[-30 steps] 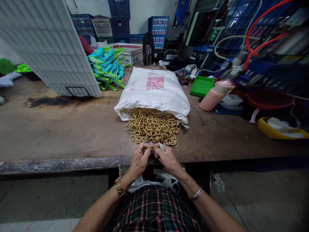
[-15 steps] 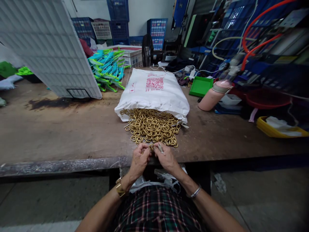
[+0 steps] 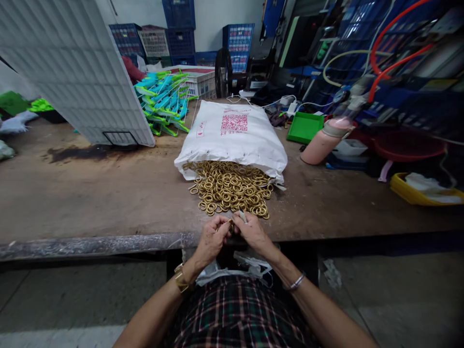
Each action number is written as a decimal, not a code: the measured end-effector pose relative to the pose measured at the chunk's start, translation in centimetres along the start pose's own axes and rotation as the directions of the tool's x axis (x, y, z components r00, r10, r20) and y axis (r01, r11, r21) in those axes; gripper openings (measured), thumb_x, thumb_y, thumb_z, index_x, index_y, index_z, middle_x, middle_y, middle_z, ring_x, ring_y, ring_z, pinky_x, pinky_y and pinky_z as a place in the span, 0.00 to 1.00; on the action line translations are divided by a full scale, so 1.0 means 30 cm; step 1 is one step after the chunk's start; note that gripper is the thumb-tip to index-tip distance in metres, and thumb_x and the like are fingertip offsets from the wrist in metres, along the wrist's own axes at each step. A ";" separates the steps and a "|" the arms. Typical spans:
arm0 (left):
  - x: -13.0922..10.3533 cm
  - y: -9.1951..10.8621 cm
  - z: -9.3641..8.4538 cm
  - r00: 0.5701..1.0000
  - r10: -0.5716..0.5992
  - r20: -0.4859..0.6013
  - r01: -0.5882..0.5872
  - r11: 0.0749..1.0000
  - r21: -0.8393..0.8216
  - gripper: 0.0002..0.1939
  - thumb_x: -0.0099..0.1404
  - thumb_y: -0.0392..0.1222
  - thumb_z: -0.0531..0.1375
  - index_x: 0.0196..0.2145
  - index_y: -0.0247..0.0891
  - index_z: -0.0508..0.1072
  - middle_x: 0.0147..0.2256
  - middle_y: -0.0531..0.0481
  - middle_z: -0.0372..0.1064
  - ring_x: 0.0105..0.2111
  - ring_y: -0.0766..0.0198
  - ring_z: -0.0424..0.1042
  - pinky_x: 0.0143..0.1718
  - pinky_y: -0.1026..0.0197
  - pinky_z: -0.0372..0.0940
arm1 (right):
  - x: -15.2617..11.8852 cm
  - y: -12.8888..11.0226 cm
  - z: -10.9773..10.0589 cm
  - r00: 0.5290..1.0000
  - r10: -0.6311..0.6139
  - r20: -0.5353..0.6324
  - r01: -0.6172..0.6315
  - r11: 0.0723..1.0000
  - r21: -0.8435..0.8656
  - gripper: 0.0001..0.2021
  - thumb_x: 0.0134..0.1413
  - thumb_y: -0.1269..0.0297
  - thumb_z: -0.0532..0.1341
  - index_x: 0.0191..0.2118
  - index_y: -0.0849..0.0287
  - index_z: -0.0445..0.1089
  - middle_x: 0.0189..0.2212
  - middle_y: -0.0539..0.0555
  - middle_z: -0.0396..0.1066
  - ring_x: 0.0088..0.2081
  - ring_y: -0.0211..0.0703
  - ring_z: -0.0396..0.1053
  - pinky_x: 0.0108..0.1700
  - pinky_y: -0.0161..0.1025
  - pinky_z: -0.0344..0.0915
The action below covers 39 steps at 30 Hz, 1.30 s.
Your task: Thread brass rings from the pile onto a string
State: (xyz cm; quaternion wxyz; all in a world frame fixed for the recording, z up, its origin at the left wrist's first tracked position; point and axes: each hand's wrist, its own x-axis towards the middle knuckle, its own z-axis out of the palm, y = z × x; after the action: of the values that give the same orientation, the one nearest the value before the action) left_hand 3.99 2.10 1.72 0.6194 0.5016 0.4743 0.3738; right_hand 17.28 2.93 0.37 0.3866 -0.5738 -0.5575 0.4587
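Above the near tabletop (image 3: 108,198), our left hand (image 3: 211,239) pinches a brass-coloured ring (image 3: 230,222), our right hand (image 3: 254,235) a slim pale tool (image 3: 243,217); the printed sack (image 3: 234,140) opens nearward, presumably for easy reach.

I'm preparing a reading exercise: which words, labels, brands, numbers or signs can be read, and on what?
No words, brands or numbers are legible.
White sack: red QR code, recognisable only as a sign.
Red characters below the code: too blurred.
Red print above it: too small.
Boxed red mark on the sack's left: too small.
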 end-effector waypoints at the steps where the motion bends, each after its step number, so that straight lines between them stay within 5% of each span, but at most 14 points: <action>1: 0.000 0.000 0.000 1.000 -0.016 0.006 0.016 1.000 -0.003 0.14 0.57 0.50 0.55 0.27 0.35 0.65 0.19 0.57 0.60 0.17 0.74 0.56 0.19 0.70 0.53 | 0.002 0.002 0.001 1.000 -0.006 -0.011 0.006 1.000 -0.007 0.12 0.50 0.59 0.52 0.21 0.58 0.58 0.16 0.45 0.57 0.21 0.33 0.54 0.27 0.32 0.53; 10: 0.004 -0.028 -0.015 0.996 -0.067 0.061 0.073 0.992 -0.098 0.16 0.57 0.54 0.54 0.28 0.36 0.63 0.21 0.57 0.60 0.16 0.75 0.55 0.16 0.71 0.49 | 0.004 -0.007 0.002 0.995 -0.097 -0.021 0.093 0.988 -0.122 0.11 0.53 0.60 0.50 0.24 0.59 0.61 0.19 0.46 0.59 0.24 0.34 0.58 0.29 0.32 0.54; 14: -0.004 -0.028 -0.015 0.995 -0.071 0.065 0.081 0.983 -0.163 0.16 0.58 0.54 0.54 0.29 0.37 0.62 0.21 0.57 0.60 0.16 0.76 0.55 0.16 0.71 0.49 | -0.007 -0.001 -0.011 0.991 -0.120 -0.054 0.098 0.946 -0.310 0.10 0.54 0.63 0.48 0.27 0.58 0.62 0.20 0.48 0.61 0.24 0.36 0.58 0.28 0.32 0.53; 20: -0.003 -0.031 -0.016 0.997 -0.037 0.064 0.048 0.981 -0.186 0.16 0.58 0.54 0.54 0.28 0.37 0.61 0.20 0.58 0.58 0.15 0.76 0.52 0.15 0.71 0.48 | -0.035 0.021 -0.002 0.977 -0.180 0.111 0.211 0.800 -0.562 0.08 0.48 0.72 0.49 0.29 0.58 0.64 0.23 0.51 0.66 0.25 0.37 0.60 0.28 0.33 0.49; 39: -0.012 -0.035 -0.020 1.000 -0.009 0.021 0.010 0.998 -0.058 0.19 0.58 0.57 0.53 0.26 0.37 0.60 0.17 0.59 0.54 0.16 0.74 0.51 0.18 0.70 0.48 | -0.036 0.020 0.009 0.978 -0.150 0.144 0.208 0.683 -0.700 0.12 0.46 0.74 0.49 0.34 0.58 0.66 0.26 0.52 0.69 0.27 0.39 0.62 0.28 0.34 0.47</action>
State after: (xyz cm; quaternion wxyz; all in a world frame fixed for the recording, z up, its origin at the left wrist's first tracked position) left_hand 3.29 1.70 0.74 0.6404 0.4850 0.4591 0.3793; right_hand 17.25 1.78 -0.16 0.1566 -0.6035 -0.7587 0.1890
